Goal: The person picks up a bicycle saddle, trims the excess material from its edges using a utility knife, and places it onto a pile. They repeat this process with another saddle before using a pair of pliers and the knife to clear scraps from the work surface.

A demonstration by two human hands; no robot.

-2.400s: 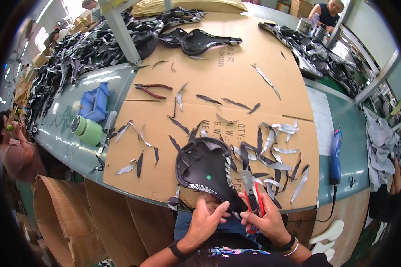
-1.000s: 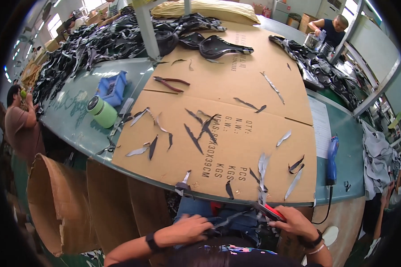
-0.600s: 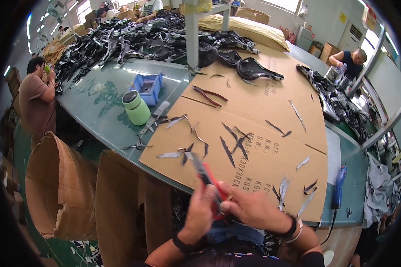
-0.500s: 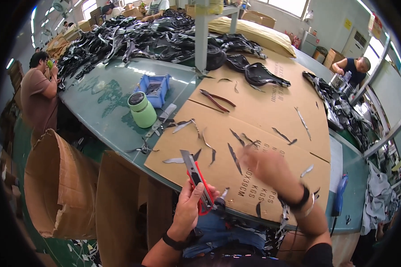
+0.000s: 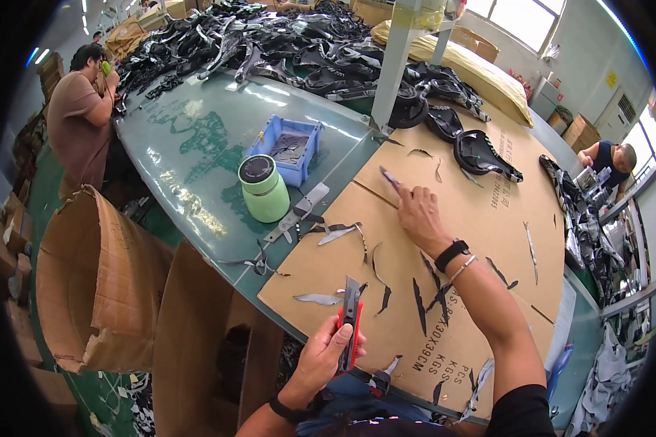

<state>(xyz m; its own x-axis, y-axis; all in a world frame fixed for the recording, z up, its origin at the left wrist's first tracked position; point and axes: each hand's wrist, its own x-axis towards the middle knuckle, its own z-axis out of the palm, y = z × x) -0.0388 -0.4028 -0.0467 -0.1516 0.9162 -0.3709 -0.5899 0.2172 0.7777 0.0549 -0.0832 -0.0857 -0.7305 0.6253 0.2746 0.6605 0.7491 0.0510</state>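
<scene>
My left hand is closed around a red utility knife, its blade end pointing up and away over the near edge of the cardboard. My right hand reaches far across the cardboard sheet, fingers closed over the handles of a pair of pliers. Only the jaws of the pliers show past the fingertips; the handles are hidden. Black and grey trimmed strips lie scattered around both hands. Beyond my right hand rests a black bicycle saddle.
On the green table stand a light-green jar and a blue bin of dark pieces. A metal post rises behind. Black saddle parts are heaped at the back. Large cardboard boxes stand left. Co-workers sit at left and right.
My right hand has moved forward and left, from above the near strips onto the pliers. The left hand still holds the knife, now more upright. The view has shifted.
</scene>
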